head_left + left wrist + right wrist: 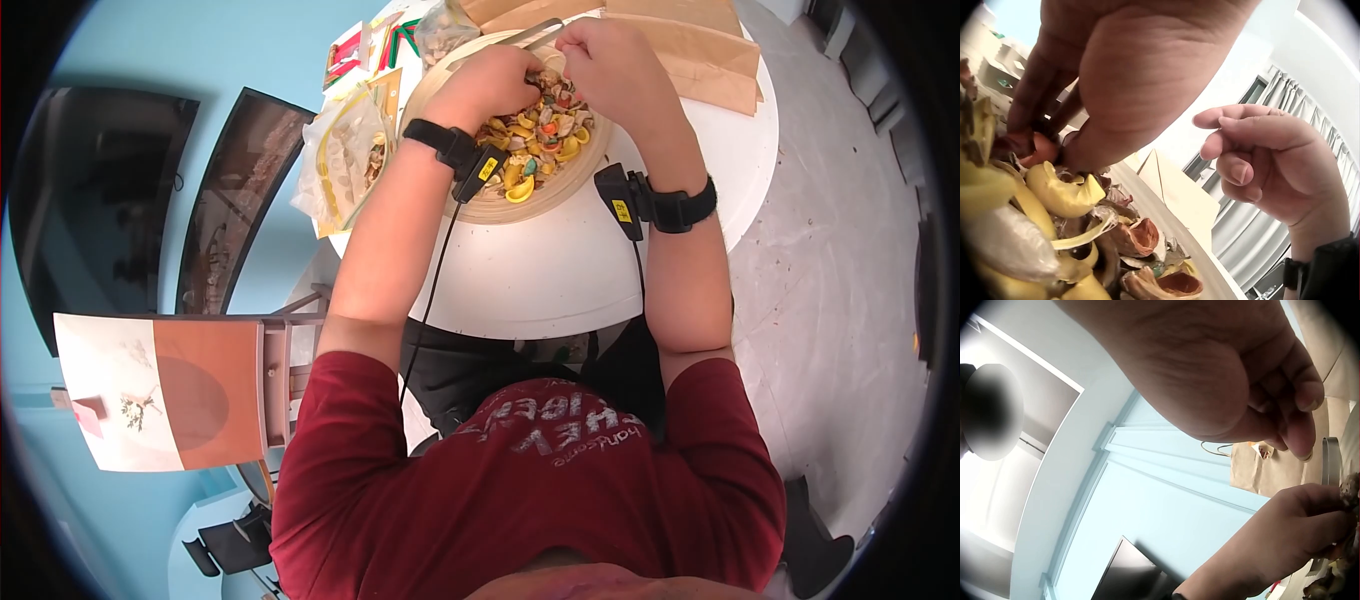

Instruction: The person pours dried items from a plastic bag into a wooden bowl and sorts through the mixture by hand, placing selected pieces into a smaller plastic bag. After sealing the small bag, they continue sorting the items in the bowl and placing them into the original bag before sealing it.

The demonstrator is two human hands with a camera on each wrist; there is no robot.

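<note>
A heap of dried potpourri pieces [548,140], with yellow curls, brown husks and a few orange and green bits, fills a round woven tray [500,212]. My left hand [497,84] reaches down into its far side. In the left wrist view its thumb and fingers close round an orange-red dried piece [1044,150], partly hidden by the fingers. My right hand [612,70] hovers over the tray's far right, beside the left. Its fingers are loosely bent and nothing shows between them [1266,156]. A metal strip [533,33] lies across the far rim.
The tray stands on a round white table [540,280]. Brown paper bags [700,65] lie at the far right. A zip bag [345,165] of dried pieces is left of the tray, with a clear bag [445,32] and coloured sticks [403,42] behind.
</note>
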